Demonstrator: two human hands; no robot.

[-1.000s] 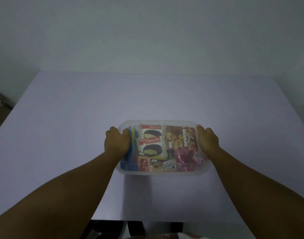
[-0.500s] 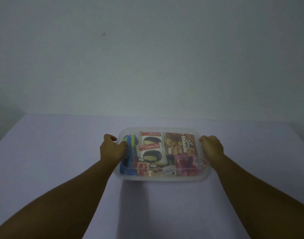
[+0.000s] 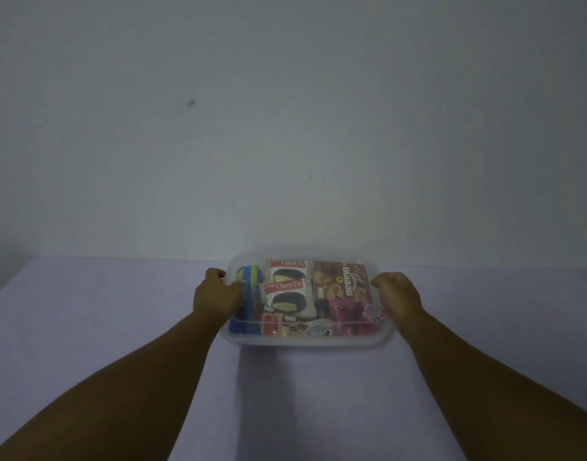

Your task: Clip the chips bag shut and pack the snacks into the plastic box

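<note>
A clear plastic box [image 3: 305, 341] sits on the pale table, full of snacks. Inside, a blue chips bag [image 3: 250, 284] stands at the left, two Choco Pie packs [image 3: 287, 289] lie in the middle, a brown cookie pack [image 3: 342, 281] is at the right, and small red and pink packets line the near wall. My left hand [image 3: 215, 294] grips the box's left rim, fingers curled over the edge. My right hand [image 3: 397, 292] grips the right rim. Whether a clip is on the bag I cannot tell.
The pale table [image 3: 102, 311] spreads to both sides and toward me. A plain wall [image 3: 285, 128] rises right behind the box, at the table's far edge.
The box has slid away from me toward the wall with both hands holding its ends, and my view has tilted up, showing more wall and less table.
</note>
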